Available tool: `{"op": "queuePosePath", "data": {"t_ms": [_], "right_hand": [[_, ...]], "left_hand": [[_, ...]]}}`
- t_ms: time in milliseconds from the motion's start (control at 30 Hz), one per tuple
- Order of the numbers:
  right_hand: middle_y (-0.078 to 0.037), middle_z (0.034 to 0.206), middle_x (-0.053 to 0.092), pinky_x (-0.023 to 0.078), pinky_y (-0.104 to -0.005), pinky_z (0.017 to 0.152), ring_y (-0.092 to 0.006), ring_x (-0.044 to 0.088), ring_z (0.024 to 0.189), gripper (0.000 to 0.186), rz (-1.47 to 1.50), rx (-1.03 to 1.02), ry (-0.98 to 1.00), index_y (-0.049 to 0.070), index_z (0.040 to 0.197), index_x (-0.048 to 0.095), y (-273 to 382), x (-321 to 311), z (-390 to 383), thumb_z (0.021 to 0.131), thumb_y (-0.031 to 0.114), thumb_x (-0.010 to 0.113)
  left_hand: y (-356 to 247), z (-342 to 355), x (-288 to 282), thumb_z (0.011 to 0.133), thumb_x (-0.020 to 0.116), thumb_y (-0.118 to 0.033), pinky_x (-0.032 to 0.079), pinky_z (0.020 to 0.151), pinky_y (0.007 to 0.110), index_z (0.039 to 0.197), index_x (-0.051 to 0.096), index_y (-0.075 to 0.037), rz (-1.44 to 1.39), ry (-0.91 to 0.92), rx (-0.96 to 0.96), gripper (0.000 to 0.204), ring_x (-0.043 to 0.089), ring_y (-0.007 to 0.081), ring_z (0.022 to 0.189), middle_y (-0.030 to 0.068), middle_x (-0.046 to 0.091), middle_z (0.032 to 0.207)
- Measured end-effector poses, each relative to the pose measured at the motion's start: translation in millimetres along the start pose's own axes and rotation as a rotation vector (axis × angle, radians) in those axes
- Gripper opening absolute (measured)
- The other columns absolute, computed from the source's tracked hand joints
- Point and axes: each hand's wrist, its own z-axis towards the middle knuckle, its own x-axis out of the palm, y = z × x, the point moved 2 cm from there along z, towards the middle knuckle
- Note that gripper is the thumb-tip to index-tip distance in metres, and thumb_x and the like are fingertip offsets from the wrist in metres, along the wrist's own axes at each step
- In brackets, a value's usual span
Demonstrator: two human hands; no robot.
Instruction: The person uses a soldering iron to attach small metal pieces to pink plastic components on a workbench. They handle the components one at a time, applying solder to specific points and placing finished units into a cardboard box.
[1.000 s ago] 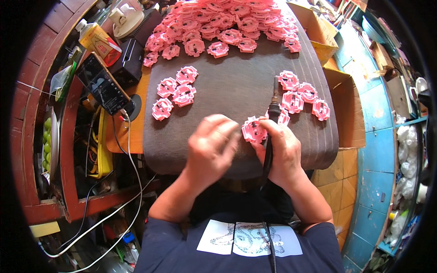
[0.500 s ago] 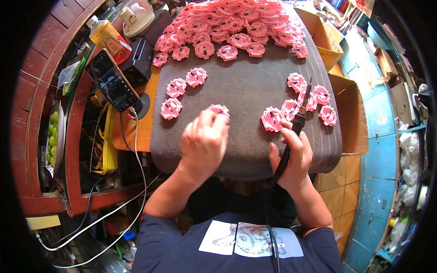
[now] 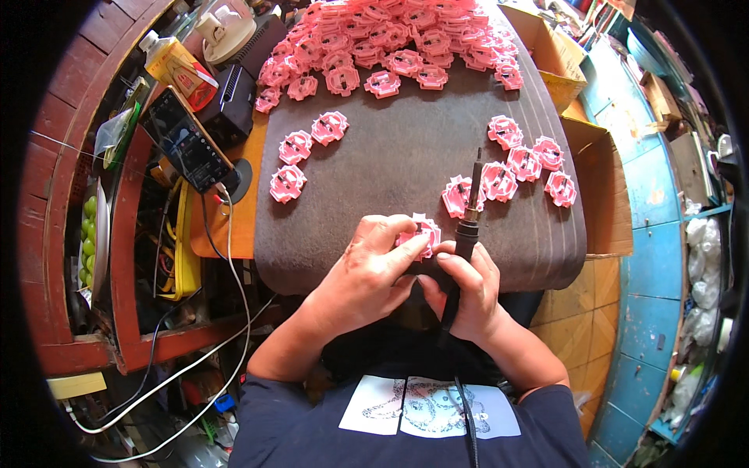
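Observation:
A pink plastic piece with a small dark part [image 3: 423,232] is pinched in my left hand [image 3: 367,269] over the front of the dark mat [image 3: 351,156]. My right hand [image 3: 476,288], just beside it, grips a black soldering-iron-like tool [image 3: 466,231], its slim metal tip pointing away from me. Past that tip lies a group of similar pink pieces [image 3: 499,182]. Another group [image 3: 288,182] lies at the mat's left side, and a large heap [image 3: 386,35] covers the far end of the mat.
At left a phone [image 3: 181,136] stands on a stand beside a dark box [image 3: 229,105] and a yellow bottle [image 3: 175,66]; white cables hang down from there. Cardboard boxes [image 3: 597,195] flank the mat's right side, with blue cabinets [image 3: 647,296] beyond.
My left hand has taken a piece from the left group and brought it toward my right hand. The piece earlier in my right hand now lies in the right group.

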Motion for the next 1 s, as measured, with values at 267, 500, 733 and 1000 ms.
{"op": "queuePosePath", "data": {"t_ms": [267,500,733,1000], "right_hand": [[-0.018,0.107,0.067,0.056,-0.0464,0.071,-0.0376,0.067,0.084,0.06,-0.066,-0.034,0.009,0.006,0.135,0.057,-2,6,2,0.079,-0.003,0.076],[-0.017,0.103,0.067,0.055,-0.0446,0.069,-0.0357,0.066,0.081,0.062,0.004,-0.029,0.002,0.004,0.134,0.058,-5,8,3,0.074,-0.006,0.073],[-0.013,0.09,0.062,0.052,-0.0408,0.064,-0.0297,0.062,0.073,0.058,0.073,0.107,-0.02,0.003,0.136,0.054,-8,4,4,0.081,-0.008,0.072],[-0.013,0.099,0.067,0.055,-0.0311,0.071,-0.0197,0.065,0.077,0.04,0.063,0.132,-0.02,0.0,0.131,0.055,-10,3,5,0.094,-0.009,0.07]], "left_hand": [[-1,-4,11,0.078,0.077,0.003,0.052,0.099,0.046,0.127,0.067,0.002,-0.004,-0.137,-0.023,0.05,0.062,0.0376,0.112,0.0174,0.063,0.123],[3,-4,16,0.078,0.08,0.003,0.056,0.088,0.043,0.117,0.073,-0.002,-0.094,-0.194,-0.008,0.041,0.067,0.034,0.1,0.015,0.067,0.113],[5,2,21,0.08,0.08,0.002,0.058,0.084,0.042,0.111,0.075,-0.004,-0.128,-0.209,-0.027,0.031,0.07,0.033,0.094,0.0137,0.069,0.106],[7,4,24,0.085,0.08,0.001,0.058,0.083,0.04,0.107,0.076,-0.004,-0.162,-0.209,-0.091,0.023,0.072,0.0329,0.094,0.0136,0.071,0.104]]}}
